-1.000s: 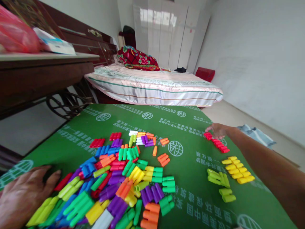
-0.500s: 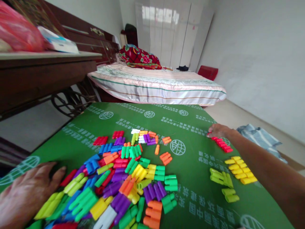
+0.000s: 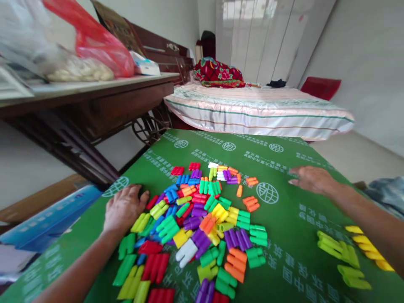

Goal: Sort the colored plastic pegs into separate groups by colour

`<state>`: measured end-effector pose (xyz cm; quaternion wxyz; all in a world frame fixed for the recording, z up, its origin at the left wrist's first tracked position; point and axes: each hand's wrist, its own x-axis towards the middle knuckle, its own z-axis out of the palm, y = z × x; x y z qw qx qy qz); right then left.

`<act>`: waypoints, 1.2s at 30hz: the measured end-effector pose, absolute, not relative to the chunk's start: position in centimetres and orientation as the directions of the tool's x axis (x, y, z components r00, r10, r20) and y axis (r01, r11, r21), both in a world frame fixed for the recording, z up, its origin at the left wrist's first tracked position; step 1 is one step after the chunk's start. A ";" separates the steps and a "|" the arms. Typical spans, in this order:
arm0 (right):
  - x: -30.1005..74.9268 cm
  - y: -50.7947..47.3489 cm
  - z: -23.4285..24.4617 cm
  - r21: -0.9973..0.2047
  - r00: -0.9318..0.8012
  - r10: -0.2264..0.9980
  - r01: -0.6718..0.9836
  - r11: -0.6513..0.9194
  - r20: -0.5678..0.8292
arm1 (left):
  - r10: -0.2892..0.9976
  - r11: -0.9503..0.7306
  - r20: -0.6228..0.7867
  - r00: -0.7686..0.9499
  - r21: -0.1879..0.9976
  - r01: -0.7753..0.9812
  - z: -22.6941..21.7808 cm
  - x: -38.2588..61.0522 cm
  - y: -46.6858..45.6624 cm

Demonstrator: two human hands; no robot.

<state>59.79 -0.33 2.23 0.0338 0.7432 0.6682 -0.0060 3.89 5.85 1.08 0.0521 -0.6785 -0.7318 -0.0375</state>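
Note:
A heap of coloured plastic blocks (image 3: 202, 219) lies in the middle of a green printed board (image 3: 284, 235). My left hand (image 3: 124, 207) rests at the heap's left edge, fingers curled down onto the blocks and the board, gripping nothing that I can see. My right hand (image 3: 311, 179) hovers flat over the board at the right, fingers stretched out and holding nothing. Under my right forearm lie a row of yellow blocks (image 3: 369, 248) and two clusters of lime-green blocks (image 3: 339, 250). The red row is hidden now.
A dark wooden table (image 3: 94, 97) with a red plastic bag (image 3: 97, 42) stands at the left. A bed (image 3: 259, 109) with a striped cover stands behind the board. A blue box (image 3: 47, 219) lies on the floor at the left. White wardrobe doors fill the back wall.
The view has swung left. My right hand has left the red row and moved back toward the middle. My left hand has slid further up along the heap's left edge.

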 end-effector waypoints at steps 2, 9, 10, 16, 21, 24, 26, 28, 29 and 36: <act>55.5 -0.4 3.1 0.085 0.000 0.996 0.996 0.008 -0.092 | 0.989 0.069 0.135 -0.067 -0.008 0.998 1.1 4.0 5.6; 41.9 -1.3 5.2 -0.233 -0.364 0.932 0.906 0.354 0.001 | 0.982 0.068 0.177 -0.064 -0.018 0.997 0.5 3.7 5.5; 40.5 -1.0 5.1 -0.269 -0.397 0.917 0.880 0.392 0.035 | 0.983 0.065 0.175 -0.061 -0.015 0.998 0.5 3.7 5.5; 35.9 1.2 3.2 -0.354 -0.494 0.867 0.801 0.483 0.066 | 0.980 0.062 0.187 -0.063 0.013 0.998 0.4 3.6 5.2; 36.8 0.6 2.5 -0.349 -0.453 0.891 0.830 0.435 0.031 | 0.976 0.056 0.208 -0.061 0.032 0.998 0.1 3.6 5.1; 38.0 -0.3 2.5 -0.315 -0.390 0.921 0.874 0.371 0.001 | 0.975 0.056 0.212 -0.064 0.047 0.997 0.1 3.7 5.1; 38.3 -0.7 2.8 -0.274 -0.356 0.934 0.901 0.335 -0.029 | 0.975 0.049 0.213 -0.060 0.055 0.997 0.2 3.8 5.0; 38.0 -0.8 3.2 -0.235 -0.333 0.941 0.921 0.312 -0.054 | 0.976 0.046 0.212 -0.057 0.060 0.997 0.3 3.8 5.0; 37.7 -0.7 3.4 -0.226 -0.327 0.943 0.925 0.306 -0.060 | 0.976 0.045 0.211 -0.057 0.061 0.997 0.3 3.9 5.0; 35.2 1.1 3.0 -0.325 -0.431 0.898 0.839 0.436 0.092 | 0.974 0.044 0.218 -0.055 0.053 0.998 0.3 3.8 4.8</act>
